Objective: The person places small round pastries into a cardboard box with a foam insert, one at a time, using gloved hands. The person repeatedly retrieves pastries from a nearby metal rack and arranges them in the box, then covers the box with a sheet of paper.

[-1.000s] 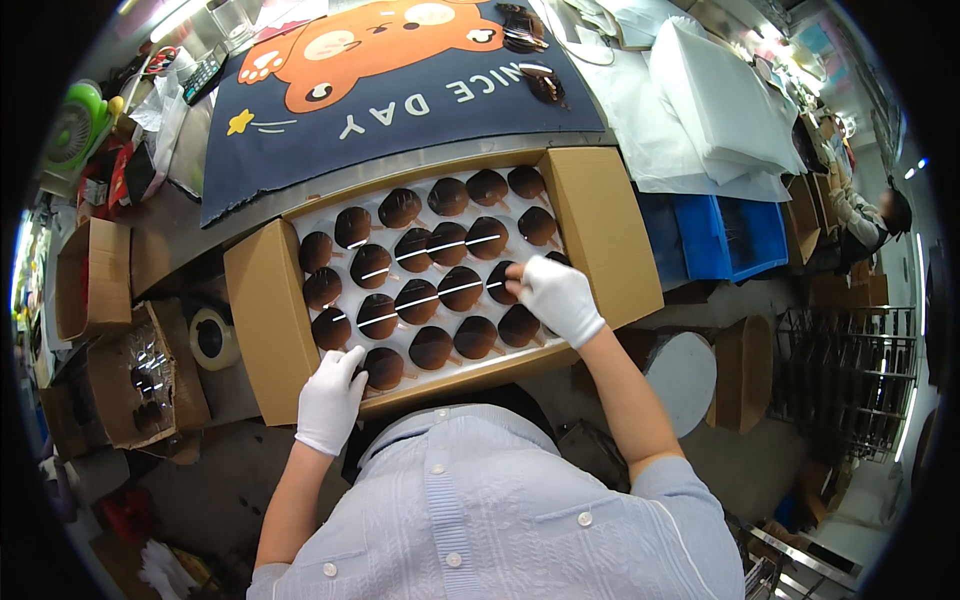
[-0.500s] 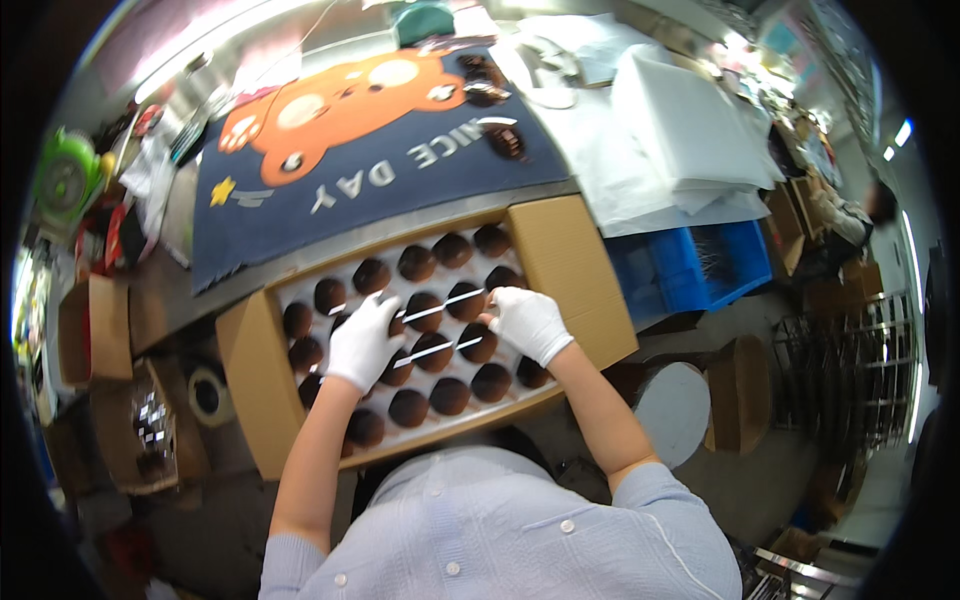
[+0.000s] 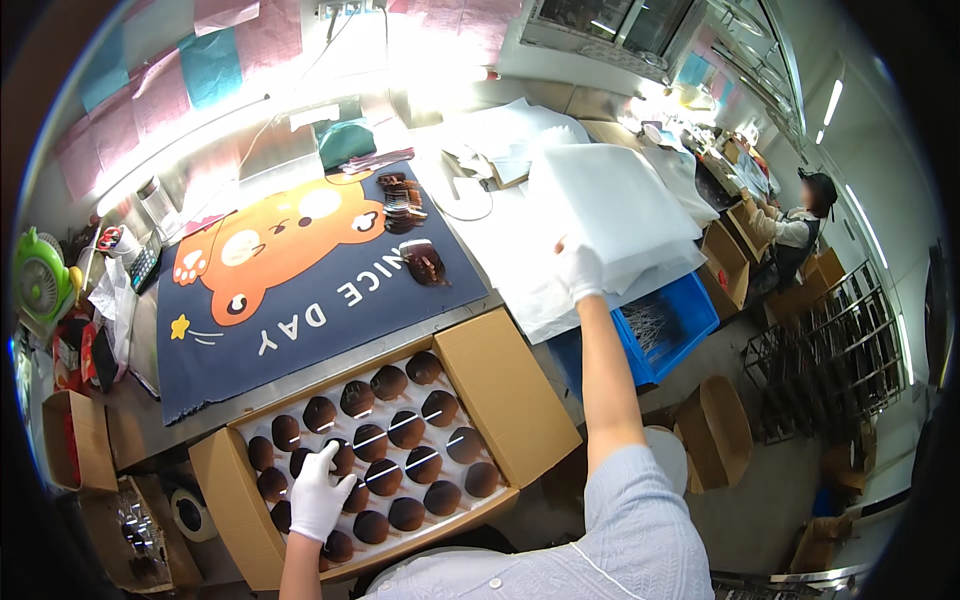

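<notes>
A cardboard box [image 3: 508, 365] with its side flaps folded out holds rows of round, dark brown tinted lenses [image 3: 406, 430] on a pale liner. My left hand [image 3: 322, 492], in a white glove, is over the lenses at the box's left part, thumb and fingers apart. It seems to hold nothing. My right hand [image 3: 580, 270], gloved too, reaches far out to the near left edge of a stack of white sheets [image 3: 625, 205]. Its fingers blend into the white, so their grip is unclear.
Behind the box lies a dark blue mat [image 3: 330, 290] with an orange bear, bearing tinted lens pieces [image 3: 425, 262]. A blue crate [image 3: 680, 325] stands below the sheets. At the left are a green fan [image 3: 42, 275] and small cartons [image 3: 75, 440]. Another person [image 3: 800, 225] works at the far right.
My right hand has left the lenses in the box and moved out to the white sheets. My left hand stays over the box. The view has tilted up and turned right.
</notes>
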Available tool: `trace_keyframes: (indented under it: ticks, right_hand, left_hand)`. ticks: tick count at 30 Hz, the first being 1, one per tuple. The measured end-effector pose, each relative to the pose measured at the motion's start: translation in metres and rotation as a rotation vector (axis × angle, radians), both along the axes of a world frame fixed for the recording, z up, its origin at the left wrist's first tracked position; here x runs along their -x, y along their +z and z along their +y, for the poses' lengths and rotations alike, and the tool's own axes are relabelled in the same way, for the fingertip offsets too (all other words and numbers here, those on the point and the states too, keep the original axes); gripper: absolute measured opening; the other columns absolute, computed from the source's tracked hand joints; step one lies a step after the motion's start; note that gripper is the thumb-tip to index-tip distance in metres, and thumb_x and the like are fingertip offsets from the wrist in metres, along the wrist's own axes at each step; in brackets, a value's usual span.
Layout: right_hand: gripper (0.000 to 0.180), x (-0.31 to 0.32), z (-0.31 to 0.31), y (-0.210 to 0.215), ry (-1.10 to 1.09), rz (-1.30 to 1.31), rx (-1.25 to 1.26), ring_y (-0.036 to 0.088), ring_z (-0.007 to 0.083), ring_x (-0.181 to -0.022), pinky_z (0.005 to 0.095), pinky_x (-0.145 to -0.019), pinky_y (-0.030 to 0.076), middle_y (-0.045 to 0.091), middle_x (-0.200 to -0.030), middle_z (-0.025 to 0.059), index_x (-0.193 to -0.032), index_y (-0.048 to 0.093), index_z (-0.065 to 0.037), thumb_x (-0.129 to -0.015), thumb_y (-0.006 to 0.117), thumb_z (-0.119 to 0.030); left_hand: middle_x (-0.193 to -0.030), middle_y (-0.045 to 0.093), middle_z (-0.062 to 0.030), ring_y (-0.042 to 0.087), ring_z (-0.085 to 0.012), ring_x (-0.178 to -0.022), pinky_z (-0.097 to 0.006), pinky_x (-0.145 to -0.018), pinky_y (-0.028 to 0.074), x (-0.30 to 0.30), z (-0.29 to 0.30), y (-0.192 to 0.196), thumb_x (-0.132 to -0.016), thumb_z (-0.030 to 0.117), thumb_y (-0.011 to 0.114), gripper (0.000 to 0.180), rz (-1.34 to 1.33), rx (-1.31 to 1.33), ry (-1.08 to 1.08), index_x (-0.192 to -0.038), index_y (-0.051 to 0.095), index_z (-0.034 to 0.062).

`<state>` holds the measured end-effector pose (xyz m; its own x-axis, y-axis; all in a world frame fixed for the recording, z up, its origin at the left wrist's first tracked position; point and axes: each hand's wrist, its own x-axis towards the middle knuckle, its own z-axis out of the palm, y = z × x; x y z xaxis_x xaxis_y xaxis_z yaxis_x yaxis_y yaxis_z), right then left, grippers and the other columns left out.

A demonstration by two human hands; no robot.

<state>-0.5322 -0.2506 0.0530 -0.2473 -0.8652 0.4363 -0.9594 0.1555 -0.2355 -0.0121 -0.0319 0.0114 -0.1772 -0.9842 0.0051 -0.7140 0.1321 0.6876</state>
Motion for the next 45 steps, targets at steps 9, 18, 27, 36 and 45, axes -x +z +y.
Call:
trace_keyframes:
  ticks: [9, 18, 27, 36, 45]
  right_hand:
    - [0.022, -0.289, 0.178, -0.005, 0.966, -0.707, -0.656, 0.067, 0.0396, -0.076, 0.0425, -0.074, 0.054, 0.067, -0.083, 0.0236, -0.097, 0.066, -0.002, -0.085, 0.06, -0.019]
    - [0.055, -0.289, 0.225, -0.032, 0.366, -1.429, -0.858, 0.047, 0.005, -0.053, 0.0205, -0.049, 0.041, 0.064, -0.078, 0.0015, -0.147, 0.038, -0.001, -0.101, 0.055, -0.025]
    - [0.048, -0.284, 0.226, -0.044, 0.453, -1.07, -0.796, 0.051, 0.0054, -0.059, 0.0224, -0.06, 0.046, 0.066, -0.078, 0.0005, -0.141, 0.049, -0.006, -0.097, 0.061, -0.019]
    - [0.053, -0.257, 0.143, -0.052, 0.45, -1.501, -0.752, 0.049, 0.0043, -0.057, 0.0179, -0.052, 0.041, 0.064, -0.083, 0.0008, -0.148, 0.039, -0.005, -0.101, 0.055, -0.024]
    - [0.043, -0.242, 0.195, -0.03, 0.423, -1.568, -0.379, 0.048, 0.0051, -0.058, 0.0191, -0.05, 0.038, 0.065, -0.085, 0.0017, -0.133, 0.051, 0.003, -0.103, 0.053, -0.028]
  left_hand:
    - [-0.137, 0.052, -0.0187, 0.059, -0.0229, -0.115, -0.034, -0.1, 0.047, 0.041, -0.008, 0.016, -0.091, 0.011, 0.064, 0.073, 0.746, -0.369, 0.058, -0.153, 0.027, 0.0004]
    - [-0.083, 0.062, -0.0002, 0.054, -0.0062, -0.059, -0.021, -0.052, 0.046, -0.053, 0.029, 0.011, -0.09, 0.0, 0.06, 0.07, 0.575, -0.408, 0.379, -0.154, 0.032, 0.0104]
    - [-0.148, 0.038, -0.0185, 0.036, -0.0406, -0.137, -0.055, -0.111, 0.031, -0.042, 0.058, 0.045, -0.08, 0.026, 0.075, 0.072, -0.461, 0.239, 0.132, -0.144, 0.046, 0.0124]
    - [-0.153, 0.035, -0.0191, 0.028, -0.0427, -0.142, -0.067, -0.113, 0.018, -0.01, 0.042, -0.01, -0.086, 0.05, 0.065, 0.067, -0.553, -0.016, -0.002, -0.143, 0.05, 0.0176]
    - [-0.154, 0.032, -0.0198, 0.027, -0.0441, -0.142, -0.067, -0.113, 0.018, -0.034, 0.062, 0.002, -0.084, 0.044, 0.069, 0.07, -0.507, 0.166, -0.048, -0.143, 0.048, 0.0128]
